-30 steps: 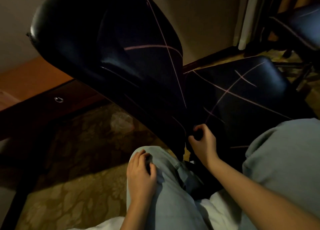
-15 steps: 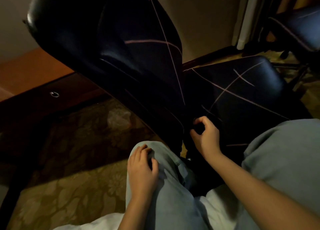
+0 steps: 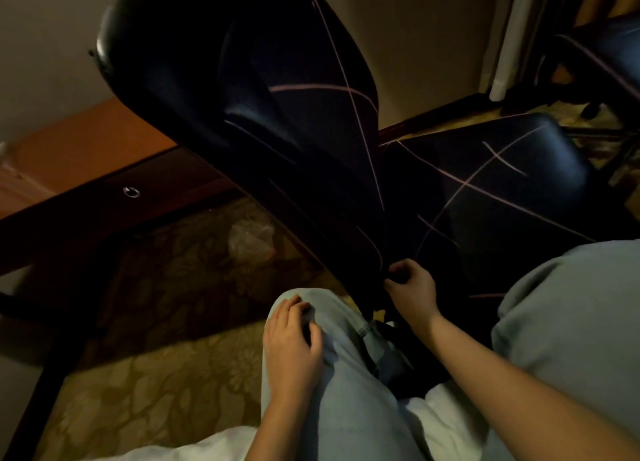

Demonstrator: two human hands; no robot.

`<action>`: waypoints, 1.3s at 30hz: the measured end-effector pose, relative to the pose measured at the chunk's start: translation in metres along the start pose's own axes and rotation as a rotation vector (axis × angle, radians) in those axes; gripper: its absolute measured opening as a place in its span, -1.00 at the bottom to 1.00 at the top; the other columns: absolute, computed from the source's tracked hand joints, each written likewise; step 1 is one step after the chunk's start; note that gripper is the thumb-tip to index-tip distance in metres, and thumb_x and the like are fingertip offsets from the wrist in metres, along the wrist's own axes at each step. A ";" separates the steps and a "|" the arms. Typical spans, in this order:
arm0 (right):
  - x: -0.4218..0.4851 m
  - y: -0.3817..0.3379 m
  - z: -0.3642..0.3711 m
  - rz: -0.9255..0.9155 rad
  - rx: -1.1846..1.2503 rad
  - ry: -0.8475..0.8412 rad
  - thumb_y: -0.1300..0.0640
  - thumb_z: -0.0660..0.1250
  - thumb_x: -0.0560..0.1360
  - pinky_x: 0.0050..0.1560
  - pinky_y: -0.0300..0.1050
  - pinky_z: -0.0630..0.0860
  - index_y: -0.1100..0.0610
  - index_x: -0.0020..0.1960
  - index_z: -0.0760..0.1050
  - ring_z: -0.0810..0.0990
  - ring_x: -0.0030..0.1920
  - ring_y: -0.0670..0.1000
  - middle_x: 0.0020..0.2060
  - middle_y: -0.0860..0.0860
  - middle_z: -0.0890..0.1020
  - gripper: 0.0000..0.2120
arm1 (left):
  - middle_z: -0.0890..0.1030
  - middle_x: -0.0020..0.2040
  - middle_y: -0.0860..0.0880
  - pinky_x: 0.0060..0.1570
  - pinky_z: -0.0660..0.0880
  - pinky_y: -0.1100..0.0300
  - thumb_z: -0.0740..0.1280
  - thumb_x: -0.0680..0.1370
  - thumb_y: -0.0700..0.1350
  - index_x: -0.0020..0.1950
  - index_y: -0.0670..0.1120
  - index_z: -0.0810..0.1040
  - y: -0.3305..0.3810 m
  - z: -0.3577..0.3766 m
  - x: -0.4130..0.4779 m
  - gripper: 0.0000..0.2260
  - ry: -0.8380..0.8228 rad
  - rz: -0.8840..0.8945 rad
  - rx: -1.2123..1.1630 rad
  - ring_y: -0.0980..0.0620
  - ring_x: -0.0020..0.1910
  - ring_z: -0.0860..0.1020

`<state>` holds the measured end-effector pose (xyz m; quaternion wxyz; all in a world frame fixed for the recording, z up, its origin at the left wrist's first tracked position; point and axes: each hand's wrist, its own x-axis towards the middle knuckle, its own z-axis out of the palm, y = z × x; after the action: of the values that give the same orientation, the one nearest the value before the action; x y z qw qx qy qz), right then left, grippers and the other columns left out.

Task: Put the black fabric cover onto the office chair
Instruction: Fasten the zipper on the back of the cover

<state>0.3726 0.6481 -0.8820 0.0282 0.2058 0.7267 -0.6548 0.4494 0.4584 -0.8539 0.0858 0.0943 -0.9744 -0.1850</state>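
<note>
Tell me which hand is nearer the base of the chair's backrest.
Right. The right hand pinches the cover at the base of the backrest; the left hand rests on the knee, apart from the backrest.

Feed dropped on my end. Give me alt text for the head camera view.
The right hand pinches the black fabric cover where backrest meets seat on the office chair. The left hand rests on the person's knee, above patterned carpet.

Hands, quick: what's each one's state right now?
Left hand: open, resting on the knee, holding nothing.
Right hand: closed, pinching the black fabric cover.
</note>
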 end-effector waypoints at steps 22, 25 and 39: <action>-0.004 0.032 0.021 -0.061 -0.155 -0.040 0.34 0.33 0.49 0.03 -0.14 0.52 0.23 0.17 0.57 0.61 0.07 0.07 0.01 0.09 0.64 -0.74 | 0.48 0.38 -0.04 0.41 0.30 -0.06 0.33 0.54 -0.08 0.32 -0.09 0.52 0.002 0.001 0.002 -0.65 -0.024 0.011 0.035 -0.03 0.41 0.36; 0.000 0.037 0.017 -0.051 -0.229 -0.078 0.34 0.32 0.50 -0.05 -0.23 0.45 0.22 0.15 0.58 0.59 0.05 0.01 0.02 0.08 0.64 -0.76 | 0.49 0.36 -0.07 0.41 0.30 -0.08 0.35 0.53 -0.11 0.31 -0.11 0.52 -0.003 0.000 0.004 -0.65 -0.025 -0.007 0.035 -0.05 0.41 0.36; -0.007 0.048 0.033 -0.038 -0.152 0.031 0.26 0.33 0.51 -0.07 -0.29 0.50 0.16 0.13 0.61 0.62 0.01 -0.02 -0.01 0.01 0.66 -0.79 | 0.49 0.35 -0.06 0.41 0.25 -0.05 0.31 0.55 -0.10 0.30 -0.07 0.52 -0.023 0.002 0.007 -0.68 -0.033 -0.047 0.130 -0.05 0.41 0.35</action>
<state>0.3871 0.6169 -0.9301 0.0203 0.1994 0.7785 -0.5948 0.4455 0.4363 -0.8639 0.0589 0.1197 -0.9832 -0.1250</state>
